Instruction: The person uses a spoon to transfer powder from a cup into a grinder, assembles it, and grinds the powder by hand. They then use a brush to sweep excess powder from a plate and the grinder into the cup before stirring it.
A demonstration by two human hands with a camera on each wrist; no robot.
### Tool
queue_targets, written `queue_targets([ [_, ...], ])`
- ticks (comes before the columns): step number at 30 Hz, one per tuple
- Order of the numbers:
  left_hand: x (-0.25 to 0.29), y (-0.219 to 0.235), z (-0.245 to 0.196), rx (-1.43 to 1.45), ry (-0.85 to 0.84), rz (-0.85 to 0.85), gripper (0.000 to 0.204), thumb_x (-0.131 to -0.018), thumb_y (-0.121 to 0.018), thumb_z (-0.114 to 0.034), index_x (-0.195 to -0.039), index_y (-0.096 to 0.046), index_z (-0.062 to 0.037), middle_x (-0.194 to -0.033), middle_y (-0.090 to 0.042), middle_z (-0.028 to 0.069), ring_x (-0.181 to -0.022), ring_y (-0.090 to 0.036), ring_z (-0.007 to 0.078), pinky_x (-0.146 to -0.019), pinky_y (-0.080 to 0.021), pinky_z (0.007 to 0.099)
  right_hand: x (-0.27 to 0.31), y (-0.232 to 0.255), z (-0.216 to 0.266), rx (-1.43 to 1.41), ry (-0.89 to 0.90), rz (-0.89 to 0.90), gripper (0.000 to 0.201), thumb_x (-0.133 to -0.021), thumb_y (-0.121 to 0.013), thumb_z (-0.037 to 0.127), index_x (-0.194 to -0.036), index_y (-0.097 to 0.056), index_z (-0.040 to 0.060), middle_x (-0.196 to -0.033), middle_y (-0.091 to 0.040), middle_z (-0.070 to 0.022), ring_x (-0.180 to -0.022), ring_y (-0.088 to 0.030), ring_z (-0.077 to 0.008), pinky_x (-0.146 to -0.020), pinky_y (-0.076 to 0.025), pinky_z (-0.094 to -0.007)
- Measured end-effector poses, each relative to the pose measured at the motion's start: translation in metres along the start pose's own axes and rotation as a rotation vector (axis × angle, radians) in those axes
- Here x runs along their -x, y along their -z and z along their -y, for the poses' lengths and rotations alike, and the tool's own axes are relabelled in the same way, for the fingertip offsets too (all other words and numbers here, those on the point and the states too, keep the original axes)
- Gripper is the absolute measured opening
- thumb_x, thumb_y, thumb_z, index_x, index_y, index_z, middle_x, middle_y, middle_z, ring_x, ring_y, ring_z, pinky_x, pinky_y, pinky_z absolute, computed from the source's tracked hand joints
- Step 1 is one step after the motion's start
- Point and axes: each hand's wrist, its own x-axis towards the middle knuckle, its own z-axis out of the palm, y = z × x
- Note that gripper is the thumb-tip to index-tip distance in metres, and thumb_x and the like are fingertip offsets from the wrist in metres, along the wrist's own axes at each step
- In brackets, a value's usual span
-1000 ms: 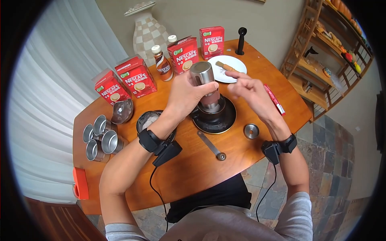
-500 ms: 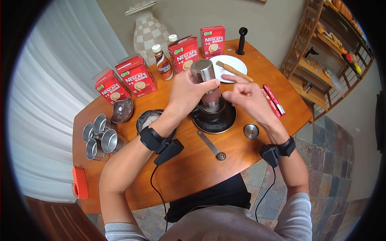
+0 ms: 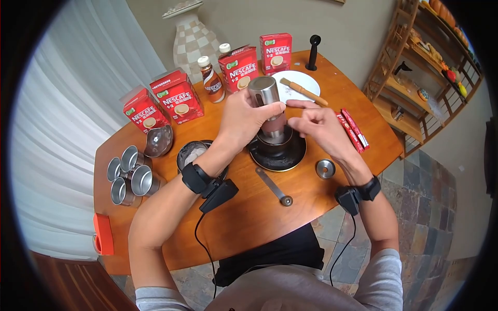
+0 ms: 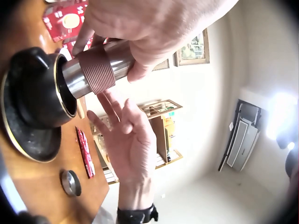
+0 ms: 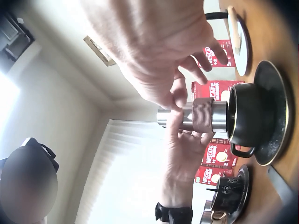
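Note:
My left hand (image 3: 237, 123) grips a stainless-steel manual coffee grinder (image 3: 263, 91) with a brown ribbed band (image 4: 97, 70). The grinder's lower end reaches into the mouth of a black cup (image 5: 245, 114), which sits on a black saucer (image 3: 290, 158). Close to the grinder's right side is my right hand (image 3: 327, 129), index finger extended and the other fingers loosely bent; in the left wrist view its fingertips overlap the band's edge. A crank handle (image 3: 272, 184) lies on the table before the saucer. Right of that is a round metal lid (image 3: 325, 168).
Behind the cup, a brush (image 3: 303, 92) lies across a white plate (image 3: 311, 80). Red coffee boxes (image 3: 178, 98) and a bottle (image 3: 211, 83) stand at the back. Red sachets (image 3: 353, 132) lie right; several steel cups (image 3: 144, 181) and a second black cup (image 5: 226, 193) stand left.
My right hand has shifted slightly left towards the grinder, and the brush and sachets now show more fully. My left hand keeps its hold on the grinder over the cup.

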Motion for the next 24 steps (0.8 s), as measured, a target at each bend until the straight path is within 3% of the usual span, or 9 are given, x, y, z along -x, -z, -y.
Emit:
queue_targets([
  [3, -0.001, -0.003, 0.001, -0.024, 0.036, 0.019, 0.048, -0.086, -0.088, -0.016, -0.125, -0.067, 0.0029, -0.112, -0.075, 0.0118, -0.098, -0.072, 0.0161, -0.086, -0.059, 0.0318, -0.003, -0.012, -0.006, 0.114, 0.129, -0.019, 0.026, -0.095, -0.077, 0.016, -0.074, -0.071, 0.0012, -0.133, -0.067, -0.0206, -0.120, -0.065, -0.0163, -0.092, -0.052, -0.0322],
  [5, -0.001, 0.001, 0.002, 0.067, 0.009, 0.004, 0.049, -0.086, -0.088, -0.016, -0.125, -0.066, 0.0033, -0.113, -0.075, 0.0121, -0.099, -0.072, 0.0162, -0.087, -0.059, 0.0322, -0.001, 0.001, 0.003, 0.037, 0.013, -0.005, 0.022, -0.094, -0.077, 0.016, -0.080, -0.073, -0.0003, -0.139, -0.064, -0.0234, -0.125, -0.063, -0.0189, -0.098, -0.051, -0.0339],
  [8, -0.002, -0.001, 0.001, 0.043, 0.054, 0.005, 0.049, -0.086, -0.088, -0.015, -0.125, -0.066, 0.0036, -0.114, -0.075, 0.0126, -0.100, -0.072, 0.0165, -0.088, -0.059, 0.0325, -0.003, -0.002, 0.003, 0.039, 0.045, 0.027, 0.022, -0.094, -0.077, 0.015, -0.080, -0.072, -0.0010, -0.138, -0.065, -0.0206, -0.125, -0.063, -0.0192, -0.096, -0.051, -0.0343],
  [10, 0.000, -0.005, -0.001, 0.045, 0.022, 0.006, 0.049, -0.086, -0.088, -0.015, -0.125, -0.066, 0.0037, -0.115, -0.075, 0.0128, -0.100, -0.073, 0.0167, -0.088, -0.060, 0.0326, -0.006, -0.015, -0.007, 0.012, 0.167, 0.045, 0.032, -0.095, -0.077, 0.016, -0.070, -0.065, -0.0007, -0.130, -0.068, -0.0171, -0.114, -0.067, -0.0149, -0.083, -0.053, -0.0317],
  [13, -0.001, 0.000, -0.001, 0.048, 0.009, -0.004, 0.048, -0.086, -0.088, -0.015, -0.125, -0.066, 0.0035, -0.115, -0.075, 0.0129, -0.100, -0.072, 0.0169, -0.088, -0.060, 0.0327, 0.001, 0.000, 0.008, 0.053, 0.063, -0.030, 0.028, -0.096, -0.076, 0.018, -0.075, -0.071, -0.0009, -0.135, -0.067, -0.0165, -0.118, -0.065, -0.0158, -0.091, -0.052, -0.0332],
  [16, 0.001, -0.005, -0.003, 0.081, 0.024, 0.006, 0.046, -0.086, -0.087, -0.015, -0.123, -0.067, 0.0037, -0.114, -0.075, 0.0125, -0.100, -0.072, 0.0163, -0.088, -0.059, 0.0323, 0.000, -0.002, 0.006, 0.111, 0.026, -0.032, 0.032, -0.096, -0.077, 0.020, -0.072, -0.070, 0.0003, -0.130, -0.069, -0.0178, -0.113, -0.064, -0.0127, -0.089, -0.050, -0.0303],
  [18, 0.000, -0.001, 0.002, 0.082, 0.041, 0.003, 0.046, -0.085, -0.087, -0.015, -0.122, -0.068, 0.0038, -0.113, -0.075, 0.0123, -0.099, -0.072, 0.0160, -0.088, -0.059, 0.0322, 0.003, -0.006, 0.006, 0.101, 0.114, -0.056, 0.037, -0.096, -0.078, 0.021, -0.067, -0.065, 0.0019, -0.123, -0.071, -0.0172, -0.106, -0.064, -0.0097, -0.083, -0.050, -0.0284],
  [20, 0.001, -0.001, 0.002, 0.053, 0.010, -0.008, 0.046, -0.084, -0.088, -0.015, -0.121, -0.069, 0.0040, -0.112, -0.074, 0.0110, -0.098, -0.070, 0.0147, -0.087, -0.059, 0.0319, -0.001, 0.001, 0.010, -0.004, 0.061, -0.015, 0.028, -0.095, -0.079, 0.020, -0.077, -0.074, 0.0001, -0.132, -0.067, -0.0210, -0.123, -0.063, -0.0175, -0.096, -0.049, -0.0329],
  [24, -0.001, -0.002, 0.006, 0.090, 0.013, -0.013, 0.047, -0.083, -0.089, -0.016, -0.120, -0.069, 0.0034, -0.110, -0.074, 0.0100, -0.096, -0.070, 0.0137, -0.086, -0.058, 0.0315, 0.003, -0.009, 0.006, 0.078, 0.081, -0.009, 0.022, -0.095, -0.078, 0.018, -0.082, -0.076, -0.0001, -0.139, -0.064, -0.0215, -0.128, -0.060, -0.0186, -0.103, -0.048, -0.0346],
])
